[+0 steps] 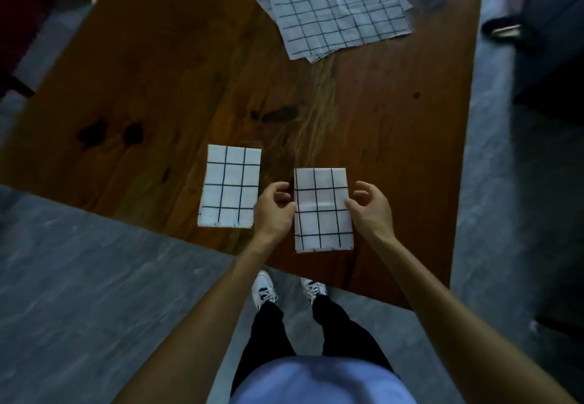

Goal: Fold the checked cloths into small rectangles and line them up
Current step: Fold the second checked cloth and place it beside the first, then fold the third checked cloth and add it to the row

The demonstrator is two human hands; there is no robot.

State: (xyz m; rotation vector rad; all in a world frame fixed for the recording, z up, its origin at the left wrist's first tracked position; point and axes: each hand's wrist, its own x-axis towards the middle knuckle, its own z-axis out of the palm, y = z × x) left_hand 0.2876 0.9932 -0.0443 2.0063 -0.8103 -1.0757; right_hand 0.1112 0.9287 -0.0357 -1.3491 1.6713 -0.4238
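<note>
Two white cloths with black checks lie folded into small rectangles near the front edge of the wooden table (158, 87). One folded cloth (229, 186) lies at the left. The other folded cloth (322, 211) lies to its right, slightly nearer to me. My left hand (273, 211) touches this cloth's left edge with curled fingers. My right hand (368, 211) touches its right edge with thumb and fingertips. A pile of unfolded checked cloths (335, 5) lies spread at the table's far side.
The grey floor (79, 277) surrounds the table. A dark sofa (553, 40) with a red item stands at the right. A dark chair leg shows at the far left. My shoes (289, 290) stand under the table's front edge.
</note>
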